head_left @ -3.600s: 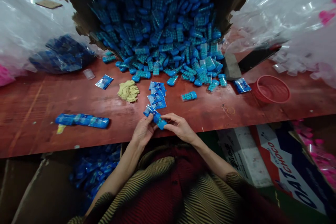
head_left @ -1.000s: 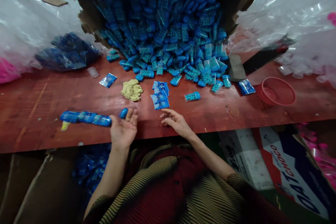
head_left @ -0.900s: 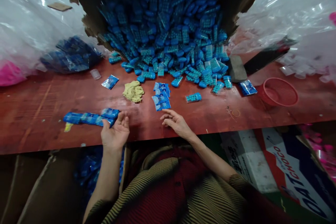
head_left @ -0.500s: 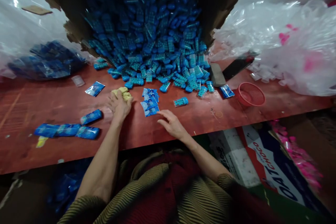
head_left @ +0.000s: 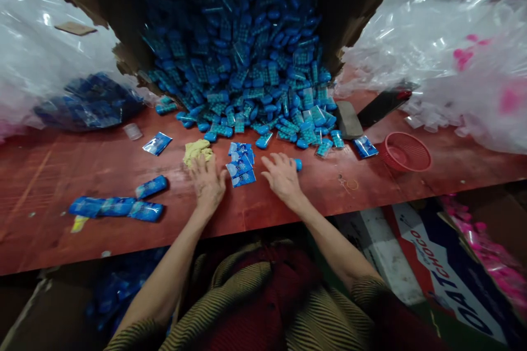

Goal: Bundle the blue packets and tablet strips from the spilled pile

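Note:
My left hand point(head_left: 208, 181) lies flat on the red table point(head_left: 61, 164) with its fingers stretched out. Its fingertips sit between a yellow cloth point(head_left: 196, 149) and a small stack of blue sachets point(head_left: 241, 163). My right hand point(head_left: 282, 175) rests to the right of that stack. Its fingers are spread over a small blue bead container point(head_left: 297, 164), of which only the end shows. Neither hand is lifting anything. Behind them a large heap of blue bead containers point(head_left: 247, 77) spills out of a torn cardboard box point(head_left: 358, 5).
A row of filled blue packets point(head_left: 117, 207) and one more packet point(head_left: 151, 186) lie at the left. A red basket point(head_left: 405, 152) stands at the right, with loose sachets point(head_left: 364, 146) point(head_left: 157, 143) nearby. Clear plastic bags point(head_left: 444, 66) flank the box. A printed carton point(head_left: 448, 279) sits below the table.
My left hand set a filled packet beside the row at the left, then came back to the cloth and sachets. My right hand moved forward onto the lone bead container.

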{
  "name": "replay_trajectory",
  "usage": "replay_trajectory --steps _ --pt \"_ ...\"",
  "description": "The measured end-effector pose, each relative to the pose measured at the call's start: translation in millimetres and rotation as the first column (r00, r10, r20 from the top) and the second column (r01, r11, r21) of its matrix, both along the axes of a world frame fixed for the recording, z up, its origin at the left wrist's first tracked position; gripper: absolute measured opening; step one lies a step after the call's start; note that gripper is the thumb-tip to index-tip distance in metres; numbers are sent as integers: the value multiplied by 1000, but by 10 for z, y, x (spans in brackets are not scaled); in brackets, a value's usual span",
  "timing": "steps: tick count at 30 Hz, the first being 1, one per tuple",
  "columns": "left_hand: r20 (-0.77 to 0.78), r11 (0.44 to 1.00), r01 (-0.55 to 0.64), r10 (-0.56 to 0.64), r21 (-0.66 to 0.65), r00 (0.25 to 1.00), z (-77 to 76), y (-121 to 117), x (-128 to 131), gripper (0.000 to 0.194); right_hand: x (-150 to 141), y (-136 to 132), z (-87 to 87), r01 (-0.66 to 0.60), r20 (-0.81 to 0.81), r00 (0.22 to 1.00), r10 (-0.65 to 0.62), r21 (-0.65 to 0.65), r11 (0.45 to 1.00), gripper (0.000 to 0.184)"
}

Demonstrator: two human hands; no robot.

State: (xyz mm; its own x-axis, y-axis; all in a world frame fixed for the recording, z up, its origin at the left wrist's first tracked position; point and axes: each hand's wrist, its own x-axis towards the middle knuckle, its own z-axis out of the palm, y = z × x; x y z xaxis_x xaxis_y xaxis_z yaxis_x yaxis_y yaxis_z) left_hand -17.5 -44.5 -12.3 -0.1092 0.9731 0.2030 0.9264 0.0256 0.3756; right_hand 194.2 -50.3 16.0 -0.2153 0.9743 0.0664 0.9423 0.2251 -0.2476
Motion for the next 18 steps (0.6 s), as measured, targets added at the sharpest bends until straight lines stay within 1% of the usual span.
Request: replay_trajectory --steps 3,5,7,9,10,13,15,16,18 --pt "-65 976 177 -186 -128 980 -33 -152 219 54 -300 -25 -61 -201 -15 980 200 -78 977 48" --pt "-83 955 248 -264 -161 961 -63 -248 251 52 -369 -82 -144 -273 -17 962 273 -98 957 52" --pt "-77 947 280 -295 -158 952 -73 -329 193 51 -353 -162 -202 -301 -31 954 300 -102 948 55" --pt "-67 958 259 -268 -119 961 -51 -358 79 53 -317 -234 -206 -294 -48 956 290 -102 951 55" --pt "-65 971 223 -229 -89 971 -29 -340 12 55 -312 -257 -191 -287 -54 958 283 -98 953 55" --pt "-65 999 50 -51 -19 997 48 -153 -172 59 -381 -244 -144 -320 -62 947 316 -69 945 54" --pt "-72 999 -31 28 -40 997 77 24 -243 61 -470 -162 -159 -361 -52 932 358 -65 930 57" --pt "-79 997 -48 43 -59 996 77 105 -258 61 -514 -98 -183 -370 -43 929 368 -69 926 58" --pt "-101 995 -43 34 -90 994 45 225 -256 62 -584 67 -244 -351 -19 937 350 -70 934 57"
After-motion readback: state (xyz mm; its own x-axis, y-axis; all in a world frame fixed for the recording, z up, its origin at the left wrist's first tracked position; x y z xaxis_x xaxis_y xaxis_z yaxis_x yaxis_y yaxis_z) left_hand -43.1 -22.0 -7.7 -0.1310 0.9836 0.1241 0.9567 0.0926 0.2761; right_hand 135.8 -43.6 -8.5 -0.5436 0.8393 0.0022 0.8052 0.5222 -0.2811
